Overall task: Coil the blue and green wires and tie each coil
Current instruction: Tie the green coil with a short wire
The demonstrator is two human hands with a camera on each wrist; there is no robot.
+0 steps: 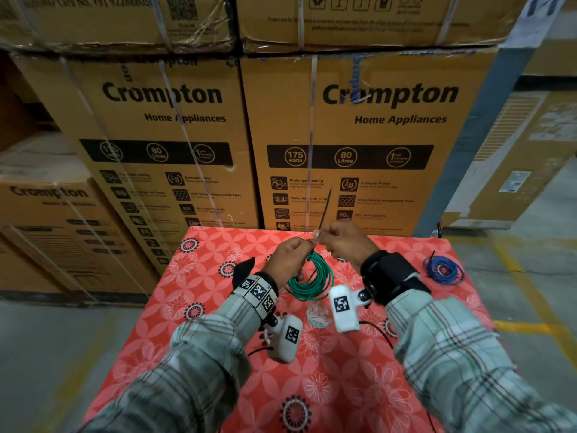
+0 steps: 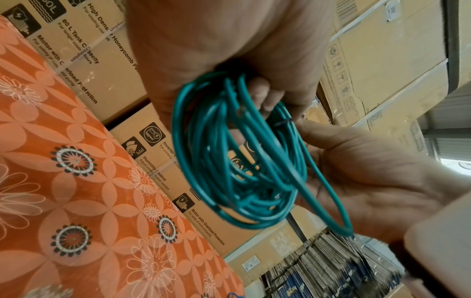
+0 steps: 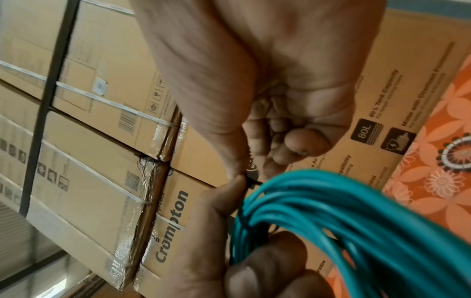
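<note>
The green wire coil (image 1: 309, 279) hangs above the red floral table (image 1: 218, 307), gripped at its top by my left hand (image 1: 292, 256). In the left wrist view the green wire coil (image 2: 239, 161) dangles from my curled fingers (image 2: 265, 94). My right hand (image 1: 340, 242) pinches a thin black cable tie (image 1: 324, 210) whose tail sticks up past the coil's top. The right wrist view shows the tie (image 3: 251, 181) wrapped around the green wire coil (image 3: 344, 211). The blue wire coil (image 1: 443, 270) lies on the table's far right with a black tie on it.
Stacked Crompton cardboard boxes (image 1: 352, 135) stand right behind the table's far edge. A small clear plastic bag (image 1: 317, 315) lies on the cloth beneath my wrists. Grey floor with yellow lines (image 1: 530, 326) surrounds the table.
</note>
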